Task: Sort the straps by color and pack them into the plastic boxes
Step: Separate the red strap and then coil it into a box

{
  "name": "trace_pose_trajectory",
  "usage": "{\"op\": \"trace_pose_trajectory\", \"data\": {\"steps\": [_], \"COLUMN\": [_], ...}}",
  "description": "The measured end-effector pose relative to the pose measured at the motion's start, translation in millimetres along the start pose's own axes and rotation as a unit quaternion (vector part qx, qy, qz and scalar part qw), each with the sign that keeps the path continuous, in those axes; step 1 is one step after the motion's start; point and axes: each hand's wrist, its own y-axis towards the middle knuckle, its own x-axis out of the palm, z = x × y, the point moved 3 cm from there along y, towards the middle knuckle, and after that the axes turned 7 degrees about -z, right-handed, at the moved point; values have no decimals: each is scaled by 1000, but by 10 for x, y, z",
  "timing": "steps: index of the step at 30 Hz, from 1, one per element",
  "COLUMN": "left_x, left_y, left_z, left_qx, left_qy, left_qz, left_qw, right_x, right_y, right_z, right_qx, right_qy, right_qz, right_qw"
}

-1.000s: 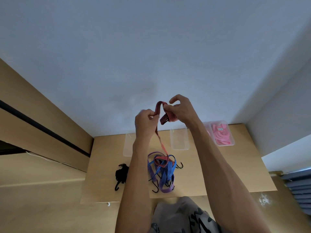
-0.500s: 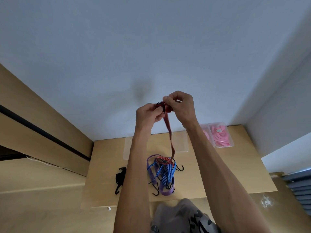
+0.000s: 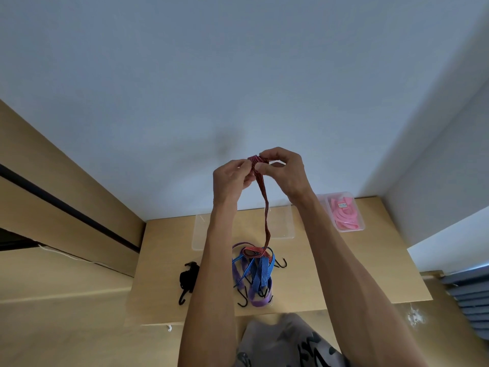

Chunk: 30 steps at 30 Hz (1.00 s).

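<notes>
Both hands are raised above the wooden table (image 3: 344, 274). My left hand (image 3: 229, 178) and my right hand (image 3: 284, 170) pinch the folded top of a red striped strap (image 3: 265, 207). Its loose end hangs down onto a pile holding a blue strap (image 3: 260, 271) and a purple strap (image 3: 258, 300) with black hooks. A black strap (image 3: 188, 276) lies bundled to the left of the pile. Behind the pile stand two clear empty plastic boxes (image 3: 284, 226), (image 3: 199, 231). At the back right, a third clear box (image 3: 358, 207) contains pink straps (image 3: 344, 213).
A white wall rises right behind the table, with another wall at the right. Wooden panelling with a dark groove (image 3: 66, 207) runs along the left. My knee in patterned grey trousers (image 3: 280, 340) shows below the table's front edge.
The hands have come together and risen slightly. The red strap's folded bundle between them has grown tighter, and its hanging tail has swung to the right.
</notes>
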Motion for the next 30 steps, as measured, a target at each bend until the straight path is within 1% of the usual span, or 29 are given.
{"op": "trace_pose_trajectory", "data": {"steps": [3,7,11,13,14,15,17,18,20,22,24,25,27,30], "left_x": [-27,-43,-44,-55,-61,-64,-66,-75,-73,-58,-49,-54,-73,-92], "left_y": [17,-6,-56,-42,-28,-18,-14,-11,-6,-11,-24,-30,-22,-12], "left_z": [11,61,44,42,35,26,7,4,7,4,16,30,43,25], "left_qx": [51,101,164,157,135,105,55,52,69,74,80,91,102,72], "left_qy": [70,59,103,124,123,105,34,12,8,7,-8,-14,-22,12], "left_qz": [43,31,19,19,20,20,27,37,46,36,22,15,12,17], "left_qw": [995,993,981,980,983,989,998,998,997,997,997,996,995,997], "right_x": [39,18,20,24,22,19,26,34,61,78,77,80,87,73], "right_y": [-9,9,33,32,29,18,-2,-7,-20,-5,30,39,47,57], "right_z": [14,37,10,8,16,24,46,59,65,68,65,57,34,-20], "right_qx": [-4,31,10,-7,-16,-24,-36,-40,-37,-5,42,51,44,11], "right_qy": [5,1,-22,-12,-12,-19,-32,-27,10,50,28,12,9,10], "right_qz": [-8,-8,-10,5,13,19,13,8,5,7,-2,-14,-32,-22], "right_qw": [1000,1000,1000,1000,1000,999,999,999,999,999,999,999,999,1000]}}
